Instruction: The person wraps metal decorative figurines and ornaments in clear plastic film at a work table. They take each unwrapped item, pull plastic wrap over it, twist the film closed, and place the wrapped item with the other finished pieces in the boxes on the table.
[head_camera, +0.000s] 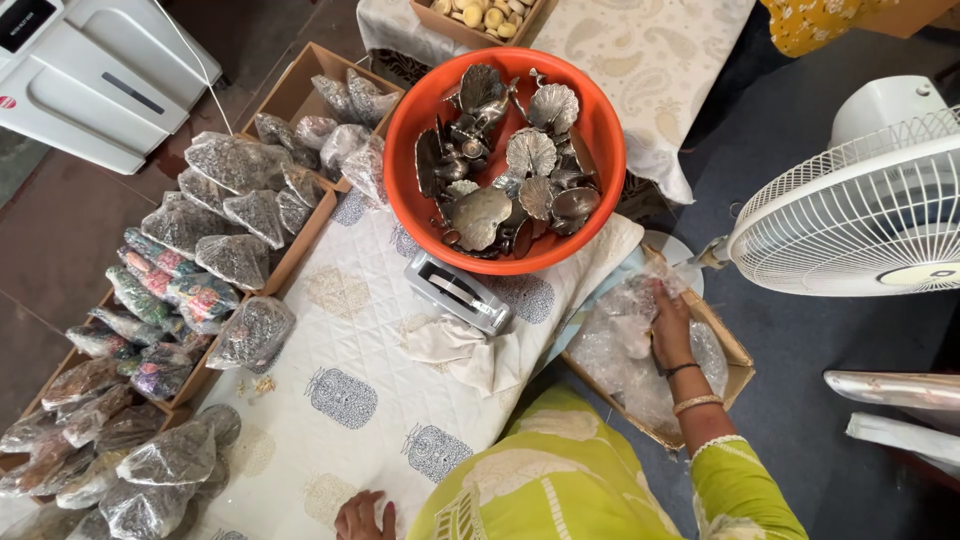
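While the left hand (363, 517) rests flat and empty on the quilted cloth (350, 330), the right hand (670, 330) grips clear plastic bags (620, 345) inside a cardboard box (738, 362)

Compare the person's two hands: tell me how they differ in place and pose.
The right hand reaches into a cardboard box of clear plastic bags; the left hand rests flat on the printed cloth. The right wears bangles at the wrist; the left is partly cut off by the frame edge. Neither has a grip on anything visible.
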